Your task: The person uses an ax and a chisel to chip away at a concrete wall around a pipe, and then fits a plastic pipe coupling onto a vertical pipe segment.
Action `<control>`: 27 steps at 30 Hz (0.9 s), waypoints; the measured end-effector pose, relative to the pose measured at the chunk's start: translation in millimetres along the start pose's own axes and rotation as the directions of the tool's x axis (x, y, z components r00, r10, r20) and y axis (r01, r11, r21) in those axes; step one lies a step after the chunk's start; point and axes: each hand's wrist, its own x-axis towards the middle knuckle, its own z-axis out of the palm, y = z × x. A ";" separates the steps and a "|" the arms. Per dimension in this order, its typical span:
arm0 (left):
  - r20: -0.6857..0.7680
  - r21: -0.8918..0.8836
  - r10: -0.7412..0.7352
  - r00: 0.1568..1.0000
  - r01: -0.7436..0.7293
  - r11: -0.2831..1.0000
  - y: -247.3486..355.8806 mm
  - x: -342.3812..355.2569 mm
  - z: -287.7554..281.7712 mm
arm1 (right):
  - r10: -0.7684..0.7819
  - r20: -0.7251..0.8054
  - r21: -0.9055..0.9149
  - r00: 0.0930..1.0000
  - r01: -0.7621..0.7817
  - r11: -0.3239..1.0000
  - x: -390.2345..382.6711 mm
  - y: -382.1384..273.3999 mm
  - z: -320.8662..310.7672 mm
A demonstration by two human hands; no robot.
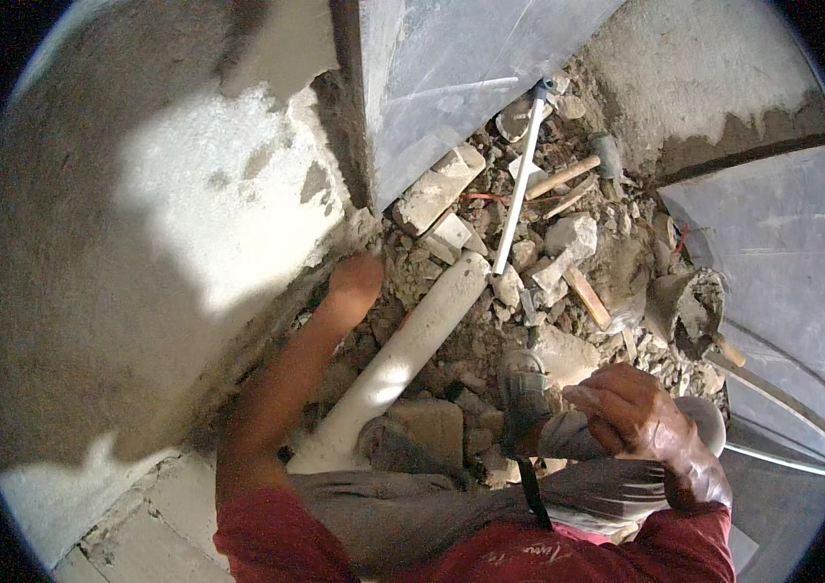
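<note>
Closest to my lens is a red shirt (549,556), with grey trousers (383,520) just past it. From my remote seat the ground is basically all rubble (621,238): broken stone, mortar chunks and loose dirt. A thick white pipe (422,330) slants across it between the two hands. The left hand (356,280) is down by the foot of the plaster wall (72,291), beside the pipe; its fingers are bent under, so I can't tell how far open they are or what they've got. The right hand (631,413) is above the knee, fingers curled in toward the thumb, and I honestly can't tell if something small is in there. That wall's rough and patchy, with a bright splash of sunlight. Smooth grey panels (442,87) stand beyond, and a thin white pipe (521,185) lies over the stones.
</note>
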 end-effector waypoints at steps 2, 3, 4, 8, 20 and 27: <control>-0.094 -0.047 -0.075 0.993 0.071 0.996 -4.5 24.1 14.8 | 0.004 0.036 0.034 0.999 -0.005 0.999 2.8 -3.4 -3.0; -0.232 0.015 -0.183 0.955 0.192 0.981 -13.4 35.5 39.7 | -0.009 0.031 0.032 0.999 0.008 0.999 4.8 -5.3 -0.3; -0.375 0.055 -0.274 0.886 0.316 0.947 -18.9 47.5 58.2 | -0.002 0.008 0.049 1.000 0.002 0.999 5.5 -2.5 3.4; -0.221 -0.013 -0.318 0.922 0.324 0.946 -8.4 36.6 95.5 | 0.053 0.022 0.010 0.998 -0.053 0.999 -2.6 6.9 -4.6; 0.324 -0.944 -0.123 0.938 0.330 0.030 -22.0 -17.8 51.1 | 0.568 0.154 -0.374 0.809 -0.484 0.791 -11.0 228.4 17.9; 0.405 -0.892 -0.271 0.873 0.313 -0.326 19.8 -19.4 46.2 | 0.545 -0.131 -0.129 0.828 -0.559 0.819 -27.4 300.8 181.4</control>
